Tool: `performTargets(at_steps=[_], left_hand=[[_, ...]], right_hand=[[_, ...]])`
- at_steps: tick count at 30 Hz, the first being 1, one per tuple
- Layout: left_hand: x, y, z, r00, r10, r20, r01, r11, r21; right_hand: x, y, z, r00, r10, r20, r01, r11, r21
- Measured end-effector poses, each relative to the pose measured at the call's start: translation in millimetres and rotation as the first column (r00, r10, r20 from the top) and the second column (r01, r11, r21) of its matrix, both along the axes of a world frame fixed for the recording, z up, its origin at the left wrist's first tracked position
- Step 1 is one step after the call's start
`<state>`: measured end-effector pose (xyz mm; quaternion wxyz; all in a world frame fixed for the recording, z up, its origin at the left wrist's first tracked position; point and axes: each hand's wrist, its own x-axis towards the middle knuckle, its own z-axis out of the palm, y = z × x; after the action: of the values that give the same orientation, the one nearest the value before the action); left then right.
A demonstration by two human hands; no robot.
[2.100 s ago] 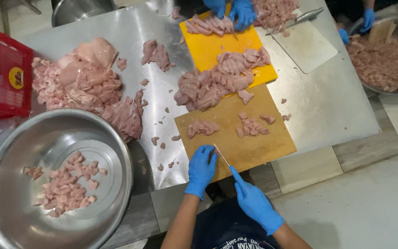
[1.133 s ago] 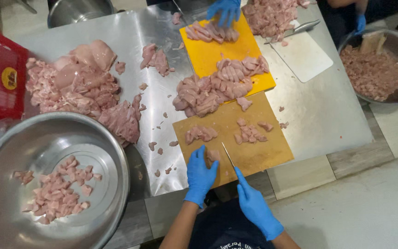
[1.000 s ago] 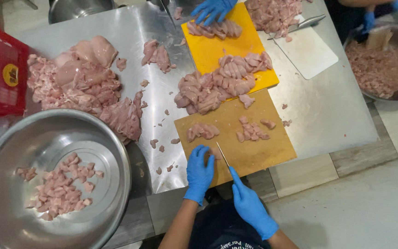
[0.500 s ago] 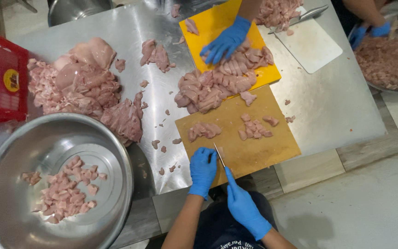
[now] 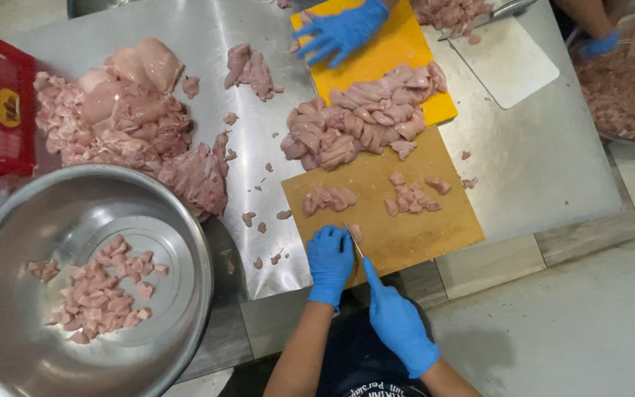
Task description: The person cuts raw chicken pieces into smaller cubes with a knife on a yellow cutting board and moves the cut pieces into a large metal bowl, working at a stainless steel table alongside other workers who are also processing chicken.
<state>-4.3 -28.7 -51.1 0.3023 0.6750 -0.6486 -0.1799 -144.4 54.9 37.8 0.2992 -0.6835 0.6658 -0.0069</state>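
My left hand (image 5: pixel 330 263) pins a soft, slippery chicken piece (image 5: pixel 355 234) under curled fingers; right hand (image 5: pixel 398 323) grips the knife (image 5: pixel 353 242) just beside them.

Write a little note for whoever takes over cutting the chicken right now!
Left hand: fingers pressing a small chicken piece on the brown cutting board.
Right hand: holding the knife, blade at that piece.
Done: two small heaps of cut pieces on the board; some cubes in the metal bowl.
Left: the big uncut pile on the steel table.
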Motion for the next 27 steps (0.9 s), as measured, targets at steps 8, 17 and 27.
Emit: performTargets(at_steps=[8, 17, 27], left_hand=[[-2, 2, 6, 1.000, 0.014, 0.025, -0.015, 1.000, 0.027], [-11, -1, 6, 0.996, 0.036, 0.081, -0.036, 0.999, 0.008], [-18, 3, 9, 0.984, 0.007, 0.177, -0.003, 1.000, -0.020]], right_hand=[[-11, -4, -18, 0.989, -0.036, 0.141, 0.034, 0.999, 0.019], [-28, -14, -19, 0.998, -0.003, 0.067, 0.003, 1.000, -0.001], [-70, -14, 17, 0.990, 0.009, 0.143, -0.027, 0.992, 0.126]])
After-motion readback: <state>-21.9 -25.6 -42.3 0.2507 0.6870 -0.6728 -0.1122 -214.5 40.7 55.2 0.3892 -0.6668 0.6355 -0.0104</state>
